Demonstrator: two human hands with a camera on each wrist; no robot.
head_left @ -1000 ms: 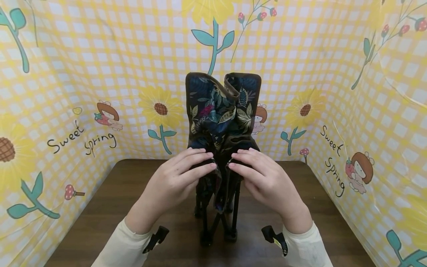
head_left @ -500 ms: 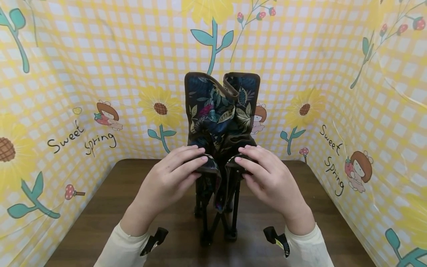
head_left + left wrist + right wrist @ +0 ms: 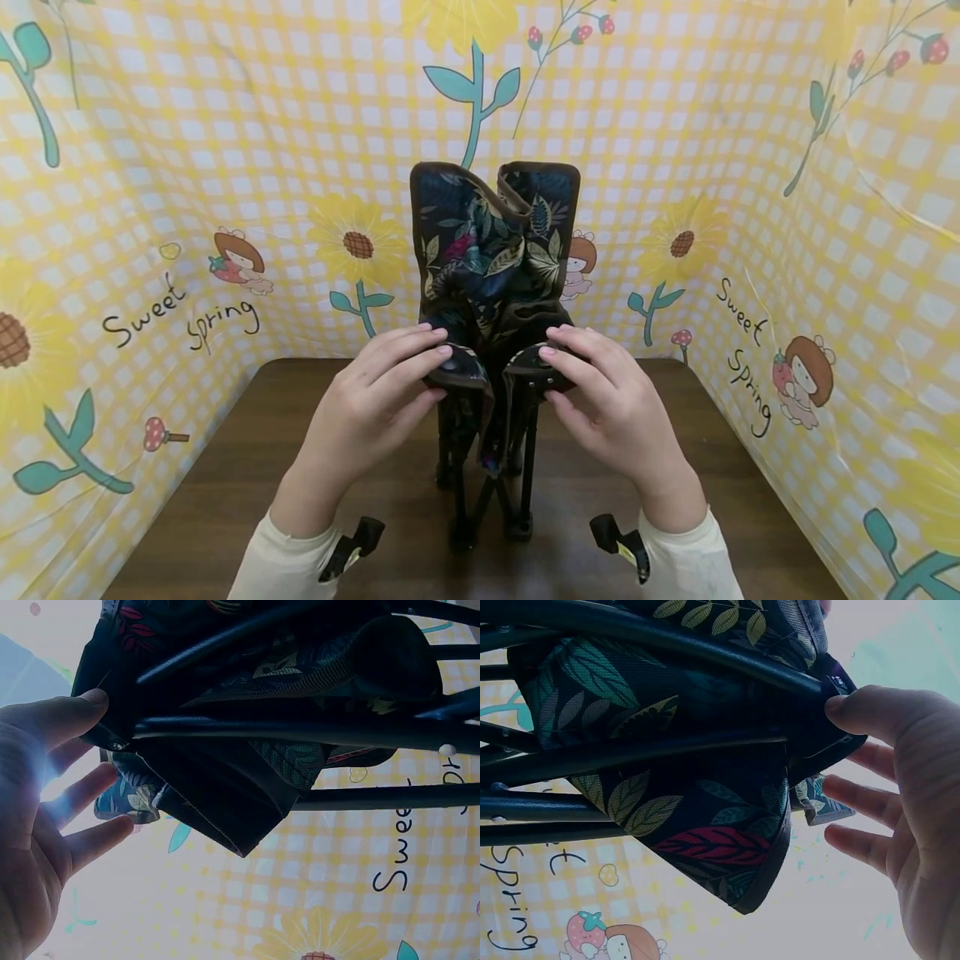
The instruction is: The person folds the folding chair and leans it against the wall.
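**Both hands on front corners of folded camp chair**

Backdrop [image 3: 225,125]: yellow-checked sheet with sunflowers and "Sweet Spring" lettering, wraps round back and both sides of the scene.

Worktop [image 3: 225,500]: dark brown wood, carries the chair.

Folding chair [image 3: 491,250]: stands upright at centre of the worktop, near the back, folded narrow. Dark leaf-print fabric bunched between black frame tubes; backrest rises above the hands, crossed black legs [image 3: 487,508] rest on the worktop below them.

Left hand [image 3: 375,408]: grip clamped on the chair's front left corner, fingers [image 3: 420,354] curled over the top of the fabric cap, thumb pressed against the frame end in the left wrist view [image 3: 82,712].

Right hand [image 3: 607,408]: same on the front right corner, fingers [image 3: 577,358] curled over the cap, thumb on the tube end in the right wrist view [image 3: 862,709].

The two hands are near each other but apart, hanging fabric between them.

Cream sleeves [image 3: 285,567] at both wrists; a black strap clip [image 3: 618,542] just beside each cuff.
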